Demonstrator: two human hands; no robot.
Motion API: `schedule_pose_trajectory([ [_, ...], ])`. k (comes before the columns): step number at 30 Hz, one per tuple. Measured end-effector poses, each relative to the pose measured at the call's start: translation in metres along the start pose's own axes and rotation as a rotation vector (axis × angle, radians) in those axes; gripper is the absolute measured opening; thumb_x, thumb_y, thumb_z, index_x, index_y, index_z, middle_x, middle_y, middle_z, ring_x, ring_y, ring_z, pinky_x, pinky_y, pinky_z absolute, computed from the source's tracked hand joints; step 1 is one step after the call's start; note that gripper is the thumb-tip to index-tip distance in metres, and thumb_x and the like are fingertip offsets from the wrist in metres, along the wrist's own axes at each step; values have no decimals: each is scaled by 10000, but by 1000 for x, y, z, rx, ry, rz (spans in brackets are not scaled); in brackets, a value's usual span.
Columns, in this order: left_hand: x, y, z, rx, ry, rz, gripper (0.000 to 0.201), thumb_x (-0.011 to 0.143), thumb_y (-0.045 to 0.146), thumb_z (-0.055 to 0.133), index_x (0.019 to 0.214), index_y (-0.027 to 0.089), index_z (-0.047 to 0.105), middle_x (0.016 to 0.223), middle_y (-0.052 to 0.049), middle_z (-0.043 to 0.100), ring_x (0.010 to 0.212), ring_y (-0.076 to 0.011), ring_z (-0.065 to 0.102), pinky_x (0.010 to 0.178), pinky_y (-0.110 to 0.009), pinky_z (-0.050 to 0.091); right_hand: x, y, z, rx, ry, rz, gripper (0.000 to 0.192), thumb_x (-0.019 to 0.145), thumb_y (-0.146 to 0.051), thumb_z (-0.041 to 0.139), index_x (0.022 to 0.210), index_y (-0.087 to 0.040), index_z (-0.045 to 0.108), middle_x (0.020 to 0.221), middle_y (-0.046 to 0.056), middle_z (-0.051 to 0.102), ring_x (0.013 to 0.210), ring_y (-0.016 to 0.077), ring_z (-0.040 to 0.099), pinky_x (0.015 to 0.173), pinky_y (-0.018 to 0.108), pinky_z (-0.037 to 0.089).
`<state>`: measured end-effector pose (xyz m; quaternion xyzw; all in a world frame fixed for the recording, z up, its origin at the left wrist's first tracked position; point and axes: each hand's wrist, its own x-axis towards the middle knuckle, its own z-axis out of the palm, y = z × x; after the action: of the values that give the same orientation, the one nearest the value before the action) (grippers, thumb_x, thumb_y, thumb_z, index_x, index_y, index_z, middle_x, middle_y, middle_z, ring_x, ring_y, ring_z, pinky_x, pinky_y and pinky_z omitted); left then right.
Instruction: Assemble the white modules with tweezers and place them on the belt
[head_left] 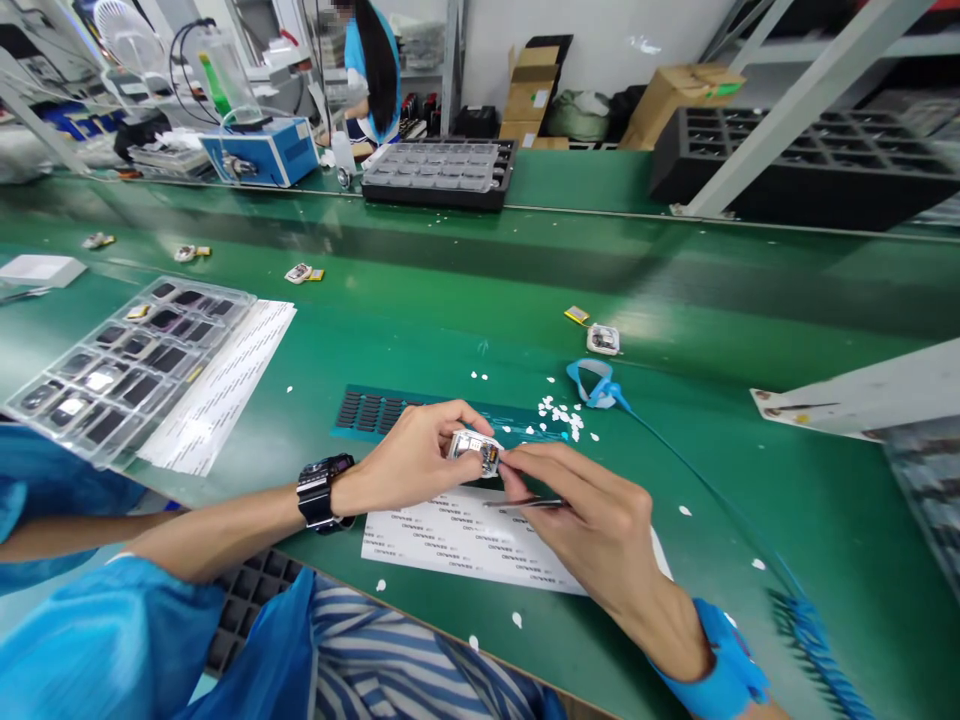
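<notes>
My left hand (pixel 420 455), with a black watch on its wrist, is closed around a small white device housing (pixel 474 450) whose electronics show. From the right, the thumb and forefinger of my right hand (pixel 592 510) pinch at the housing's edge; whether a tiny part sits between them I cannot tell. Metal tweezers (pixel 525 502) lie across that same hand, held under the fingers with their tips pointing left. Beneath both hands are a printed white sheet (pixel 472 540) and a teal strip (pixel 375 412) bearing rows of dark pads.
White peeled bits (pixel 562 415) are scattered beyond my right hand. A blue wrist strap (pixel 592 383) trails a coiled cord. Another housing (pixel 603 339) has a yellow battery (pixel 577 314) beside it. At left stands a clear compartment tray (pixel 240 293). A person (pixel 373 75) is across the bench.
</notes>
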<state>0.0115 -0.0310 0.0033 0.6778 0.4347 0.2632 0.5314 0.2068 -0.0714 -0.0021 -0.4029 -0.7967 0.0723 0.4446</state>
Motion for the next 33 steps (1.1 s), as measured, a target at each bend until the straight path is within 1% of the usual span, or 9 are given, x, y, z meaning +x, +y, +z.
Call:
schedule_pose_trajectory([
  [6, 0, -1, 2, -47, -44, -14, 207, 805, 234, 606, 990, 145, 635, 697, 16, 637, 582, -85, 514, 553, -212, 385, -7, 7, 0, -178, -36, -56, 234, 894, -24, 545, 885, -183, 717, 838, 38, 771, 633, 116, 714, 516, 191, 514],
  [9, 2, 0, 3, -134, -68, -54, 201, 774, 217, 622, 958, 137, 635, 722, 12, 649, 593, -76, 525, 556, -205, 387, -9, 8, 1, -188, -13, -85, 244, 867, 9, 556, 866, -190, 698, 822, 29, 764, 623, 114, 707, 490, 194, 480],
  [12, 4, 1, 2, -192, -86, -102, 209, 754, 213, 630, 947, 134, 634, 692, 28, 625, 560, -65, 494, 523, -197, 362, -9, 9, 2, -183, -1, -94, 288, 836, 38, 549, 897, -205, 691, 818, 16, 756, 631, 114, 702, 521, 193, 492],
  [16, 3, -3, 2, -116, -56, -67, 214, 775, 232, 629, 965, 137, 643, 702, 20, 634, 577, -74, 504, 538, -205, 361, -9, 10, 0, -184, -49, -105, 355, 807, 58, 473, 906, -195, 701, 808, 22, 746, 629, 110, 694, 519, 187, 486],
  [19, 1, -5, 4, -22, -35, -25, 216, 794, 241, 617, 983, 142, 650, 681, 24, 621, 565, -78, 484, 529, -207, 355, -9, 10, -1, -180, -36, -96, 338, 819, 36, 494, 916, -201, 714, 829, 33, 750, 653, 124, 702, 504, 194, 476],
  [23, 0, -5, 4, 27, -22, -7, 216, 798, 251, 622, 983, 146, 660, 634, 38, 585, 541, -79, 443, 503, -204, 336, -5, 8, 2, 35, -17, 33, 213, 849, -34, 594, 859, -205, 720, 788, 29, 722, 630, 129, 670, 561, 217, 521],
  [27, 1, -6, 5, 23, -12, -2, 218, 794, 252, 628, 979, 146, 667, 628, 39, 581, 534, -79, 442, 511, -206, 360, 3, 7, 6, 230, -1, 276, 122, 837, -143, 655, 775, -217, 728, 773, 32, 717, 617, 147, 642, 470, 235, 464],
  [30, 3, -9, 4, 1, -4, -14, 208, 782, 239, 637, 964, 142, 665, 656, 23, 612, 549, -83, 488, 528, -207, 387, 6, 11, 6, 304, 32, 429, 113, 797, -183, 671, 702, -223, 719, 739, 25, 721, 623, 164, 645, 503, 260, 474],
  [33, 5, -12, 2, -46, -9, -53, 227, 779, 252, 654, 973, 136, 664, 687, 2, 645, 563, -87, 529, 520, -204, 393, 8, 21, 3, 265, 80, 533, 99, 796, -226, 688, 713, -231, 740, 748, 23, 744, 626, 172, 649, 526, 278, 469],
])
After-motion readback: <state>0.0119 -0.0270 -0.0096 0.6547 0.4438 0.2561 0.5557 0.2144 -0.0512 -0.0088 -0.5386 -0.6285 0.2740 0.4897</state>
